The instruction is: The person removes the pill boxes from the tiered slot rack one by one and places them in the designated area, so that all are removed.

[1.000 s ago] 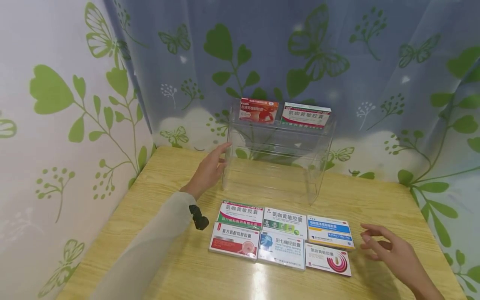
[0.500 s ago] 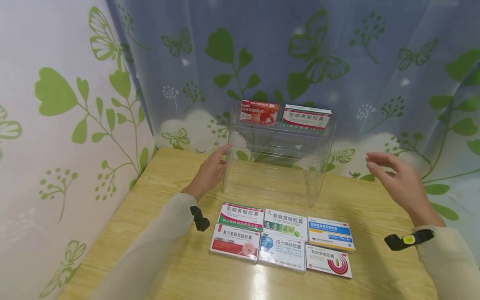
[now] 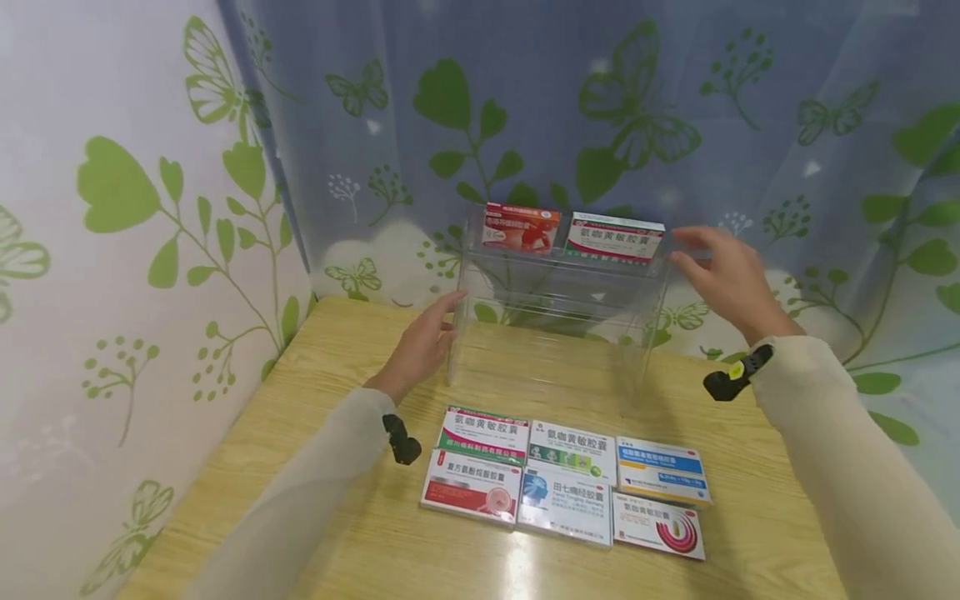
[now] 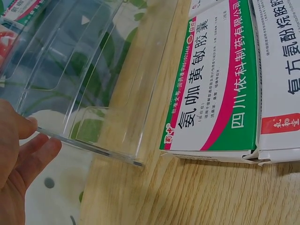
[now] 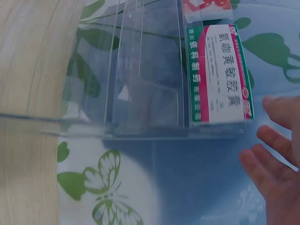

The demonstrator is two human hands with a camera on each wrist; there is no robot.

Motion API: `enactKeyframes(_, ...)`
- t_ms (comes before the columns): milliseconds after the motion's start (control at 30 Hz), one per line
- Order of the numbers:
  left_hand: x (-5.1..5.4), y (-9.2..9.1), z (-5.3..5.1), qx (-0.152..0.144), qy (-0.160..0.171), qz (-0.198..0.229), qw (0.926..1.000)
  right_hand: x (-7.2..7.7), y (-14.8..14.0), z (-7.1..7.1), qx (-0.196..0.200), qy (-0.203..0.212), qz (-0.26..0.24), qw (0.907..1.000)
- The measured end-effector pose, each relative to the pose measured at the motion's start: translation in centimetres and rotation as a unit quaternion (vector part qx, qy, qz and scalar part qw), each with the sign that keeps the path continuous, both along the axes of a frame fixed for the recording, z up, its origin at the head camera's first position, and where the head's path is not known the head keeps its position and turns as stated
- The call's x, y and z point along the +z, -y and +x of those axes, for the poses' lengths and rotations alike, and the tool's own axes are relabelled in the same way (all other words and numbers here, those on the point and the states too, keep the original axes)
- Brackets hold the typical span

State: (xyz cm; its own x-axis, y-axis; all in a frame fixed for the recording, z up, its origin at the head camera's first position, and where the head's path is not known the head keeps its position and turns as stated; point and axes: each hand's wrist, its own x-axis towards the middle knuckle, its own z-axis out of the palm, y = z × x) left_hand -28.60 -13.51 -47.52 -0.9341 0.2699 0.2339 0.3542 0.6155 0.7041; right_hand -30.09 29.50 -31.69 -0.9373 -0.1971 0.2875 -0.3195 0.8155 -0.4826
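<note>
A clear tiered display rack (image 3: 551,367) stands at the back of the table. On its top tier lean a red-orange medicine box (image 3: 521,228) and a white, red and green medicine box (image 3: 615,240). My left hand (image 3: 420,346) touches the rack's left side with its fingertips; in the left wrist view, thumb and fingers (image 4: 40,152) meet the panel's edge. Just right of the white, red and green box, my right hand (image 3: 723,271) hovers with fingers loosely bent and nothing between them. In the right wrist view a small gap separates its fingertips from the box.
In front of the rack, several medicine boxes lie flat in two rows on the wooden table (image 3: 360,533), including a blue-and-white one (image 3: 660,468) and a red-and-white one (image 3: 471,486). A leaf-and-butterfly patterned curtain (image 3: 517,92) hangs close behind the rack.
My right hand has risen from beside the flat boxes and swung inward to the rack's top right end. The left hand stays at the rack's left side; the boxes have not moved.
</note>
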Motion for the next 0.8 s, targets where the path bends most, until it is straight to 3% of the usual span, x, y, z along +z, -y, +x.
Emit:
enactKeyframes(167,-0.3,-0.2,-0.1,-0.001,0.006,0.0,1.0,0.3,1.3,-1.9,0.012,0.018,0.024,0.9995)
enactKeyframes(267,-0.4,-0.2,0.0,-0.003,0.009,0.002,1.0,0.2,1.7,-2.5,0.01,0.04,0.031,0.9987)
enactKeyframes(367,-0.4,-0.3,0.1,-0.003,0.01,0.002,0.9999,0.0,2.1,-2.9,0.005,0.036,0.03,0.9989)
enactKeyframes(633,-0.4,-0.2,0.0,0.001,0.006,-0.004,1.0,-0.4,3.0,-3.2,-0.004,-0.061,-0.001,0.9981)
enactKeyframes(800,-0.4,0.1,-0.1,0.003,-0.005,-0.006,1.0,0.4,3.4,-3.1,-0.03,-0.139,-0.074,0.9871)
